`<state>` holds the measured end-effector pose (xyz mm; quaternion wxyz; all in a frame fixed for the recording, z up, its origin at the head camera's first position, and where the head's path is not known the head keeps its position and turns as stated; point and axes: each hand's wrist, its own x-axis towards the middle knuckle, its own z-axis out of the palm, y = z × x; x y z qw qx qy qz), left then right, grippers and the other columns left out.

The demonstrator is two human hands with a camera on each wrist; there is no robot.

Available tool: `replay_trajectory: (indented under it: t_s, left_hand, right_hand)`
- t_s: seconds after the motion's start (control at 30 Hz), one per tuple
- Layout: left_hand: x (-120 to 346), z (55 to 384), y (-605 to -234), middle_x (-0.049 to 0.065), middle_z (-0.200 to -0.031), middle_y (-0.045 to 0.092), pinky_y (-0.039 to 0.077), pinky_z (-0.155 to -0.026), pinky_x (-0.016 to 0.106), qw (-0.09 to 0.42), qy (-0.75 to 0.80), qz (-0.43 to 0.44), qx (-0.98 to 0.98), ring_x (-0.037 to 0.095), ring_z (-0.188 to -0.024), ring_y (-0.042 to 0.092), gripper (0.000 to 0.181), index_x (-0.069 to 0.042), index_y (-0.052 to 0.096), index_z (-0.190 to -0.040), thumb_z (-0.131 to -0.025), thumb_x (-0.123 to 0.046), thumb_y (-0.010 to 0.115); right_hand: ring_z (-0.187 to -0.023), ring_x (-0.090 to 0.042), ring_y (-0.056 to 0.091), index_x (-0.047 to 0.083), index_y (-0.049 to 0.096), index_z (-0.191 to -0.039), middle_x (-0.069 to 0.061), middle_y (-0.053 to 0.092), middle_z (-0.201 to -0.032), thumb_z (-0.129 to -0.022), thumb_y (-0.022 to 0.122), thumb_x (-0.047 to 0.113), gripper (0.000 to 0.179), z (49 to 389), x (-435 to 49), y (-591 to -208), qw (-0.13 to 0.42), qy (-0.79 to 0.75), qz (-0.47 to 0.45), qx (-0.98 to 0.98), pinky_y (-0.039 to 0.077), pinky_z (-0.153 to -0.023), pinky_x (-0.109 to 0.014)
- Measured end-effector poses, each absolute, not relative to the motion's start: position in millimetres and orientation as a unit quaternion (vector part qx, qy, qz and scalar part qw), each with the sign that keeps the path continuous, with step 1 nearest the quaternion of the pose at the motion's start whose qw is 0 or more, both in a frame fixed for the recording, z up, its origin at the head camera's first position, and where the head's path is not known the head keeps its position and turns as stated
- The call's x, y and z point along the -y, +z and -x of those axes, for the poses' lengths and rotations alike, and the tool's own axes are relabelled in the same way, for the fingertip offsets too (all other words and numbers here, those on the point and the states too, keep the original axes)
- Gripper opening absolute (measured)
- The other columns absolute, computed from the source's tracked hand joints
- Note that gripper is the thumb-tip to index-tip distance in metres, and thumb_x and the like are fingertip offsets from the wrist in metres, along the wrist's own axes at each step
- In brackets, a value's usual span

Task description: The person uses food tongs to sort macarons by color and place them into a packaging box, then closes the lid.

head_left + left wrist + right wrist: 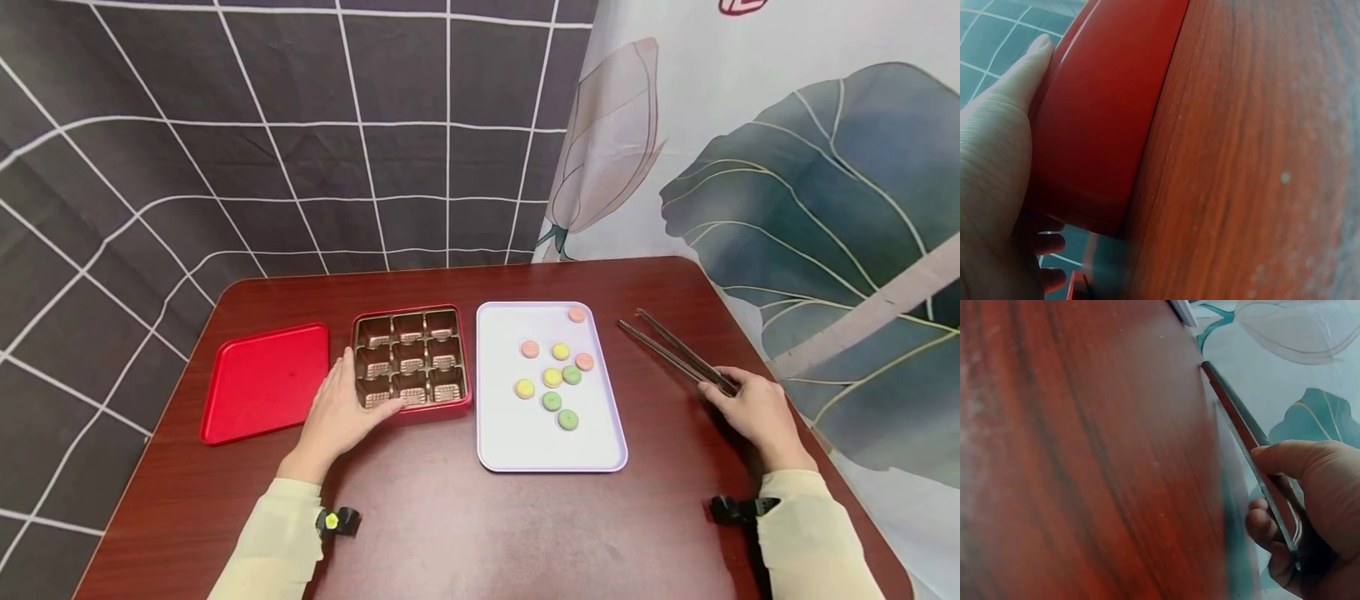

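My left hand (335,417) rests at the near left corner of a red box (442,410). Its thumb lies straight along the near rim, and the fingers extend along the left side. Inside the box is a brown plastic insert (409,358) with several unfilled compartments. In the left wrist view the box's red side wall (1100,119) stands on the table beside the thumb. My right hand (757,412) holds metal tongs (678,350) near their joined end, thumb on one side and curled fingers on the other. The tongs' arms are spread and point away to the left.
Between the hands lies a white tray (525,442) bearing several small macarons (552,377) in pink, yellow and green. A flat red lid (266,379) lies left of the box. The brown table (450,517) meets a grid-patterned curtain (397,167) and a leaf-print curtain (817,192).
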<state>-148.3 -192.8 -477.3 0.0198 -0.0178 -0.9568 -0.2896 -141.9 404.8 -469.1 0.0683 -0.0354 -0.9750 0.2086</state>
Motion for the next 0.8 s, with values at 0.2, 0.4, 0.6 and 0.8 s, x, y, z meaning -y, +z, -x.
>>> replay_trajectory:
  t_s: [0.2, 0.4, 0.6, 0.8]
  left_hand:
    - [193.2, 149.2, -478.0, 0.023, -0.155, 0.020, 0.020, -0.112, 0.057, 0.023, -0.289, 0.021, 0.957, 0.040, -0.142, 0.021, 0.122, -0.001, 0.008, -0.153, -0.072, -0.068, 0.069]
    - [193.2, 149.0, -479.1, 0.023, -0.155, 0.020, 0.020, -0.111, 0.058, 0.022, -0.294, 0.020, 0.955, 0.040, -0.141, 0.021, 0.122, -0.001, 0.008, -0.153, -0.072, -0.069, 0.069]
    - [193.3, 148.7, -480.4, 0.024, -0.155, 0.020, 0.020, -0.111, 0.059, 0.021, -0.295, 0.017, 0.955, 0.041, -0.141, 0.020, 0.123, -0.002, 0.007, -0.154, -0.071, -0.071, 0.068]
    - [193.4, 147.6, -479.2, 0.024, -0.155, 0.020, 0.020, -0.111, 0.060, 0.019, -0.296, 0.017, 0.955, 0.041, -0.141, 0.020, 0.124, -0.002, 0.007, -0.154, -0.071, -0.071, 0.068]
  right_hand:
    - [-0.095, -0.047, 0.057, -0.002, 0.060, -0.121, -0.031, 0.063, -0.108, -0.091, 0.063, 0.042, 0.054, 145.1, -402.3, -462.3, 0.077, 0.214, 0.036, 0.973, 0.044, -0.078, -0.064]
    - [-0.092, -0.044, 0.058, -0.002, 0.060, -0.121, -0.030, 0.063, -0.107, -0.089, 0.065, 0.045, 0.057, 146.9, -400.0, -458.9, 0.084, 0.224, 0.042, 0.970, 0.045, -0.077, -0.062]
    - [-0.089, -0.040, 0.058, 0.000, 0.063, -0.121, -0.028, 0.065, -0.104, -0.083, 0.070, 0.051, 0.064, 148.5, -397.9, -460.0, 0.084, 0.225, 0.046, 0.970, 0.046, -0.074, -0.060]
    - [-0.085, -0.038, 0.059, 0.001, 0.066, -0.119, -0.027, 0.068, -0.096, -0.083, 0.069, 0.052, 0.062, 148.4, -395.3, -462.8, 0.097, 0.221, 0.050, 0.969, 0.048, -0.070, -0.057]
